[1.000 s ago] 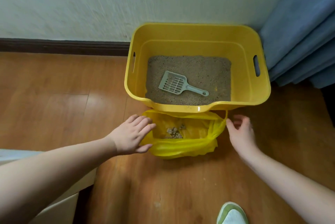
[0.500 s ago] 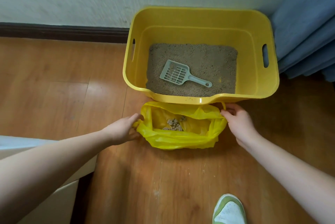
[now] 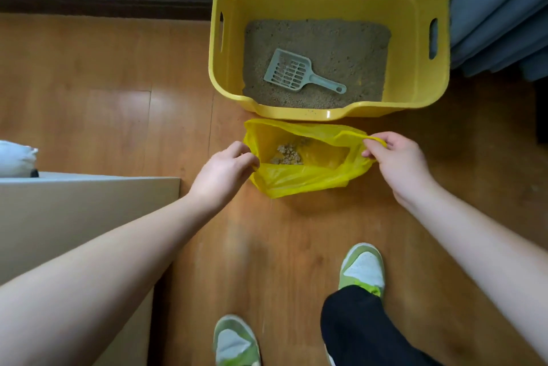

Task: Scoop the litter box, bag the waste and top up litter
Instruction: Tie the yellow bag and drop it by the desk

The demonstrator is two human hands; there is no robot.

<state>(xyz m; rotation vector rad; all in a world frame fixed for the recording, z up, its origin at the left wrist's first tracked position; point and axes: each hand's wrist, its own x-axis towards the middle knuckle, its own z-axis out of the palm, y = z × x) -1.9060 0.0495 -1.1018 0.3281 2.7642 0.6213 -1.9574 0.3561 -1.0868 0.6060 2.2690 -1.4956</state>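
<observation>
Your left hand [image 3: 226, 166] and right hand [image 3: 394, 158] each pinched a side of the bag [image 3: 299, 179], probably to close it over the waste [image 3: 289, 153].

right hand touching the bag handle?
Touching. Head view: the right hand pinches the handle loop of the yellow bag between thumb and fingers, no gap.

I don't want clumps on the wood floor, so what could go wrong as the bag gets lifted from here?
The yellow bag is still wide open with the clumps loose inside, so a tilt could spill them. The right hand pinches only a thin handle strip, and the left hand only bunched film; either grip might slip. Thin plastic could tear.
</observation>
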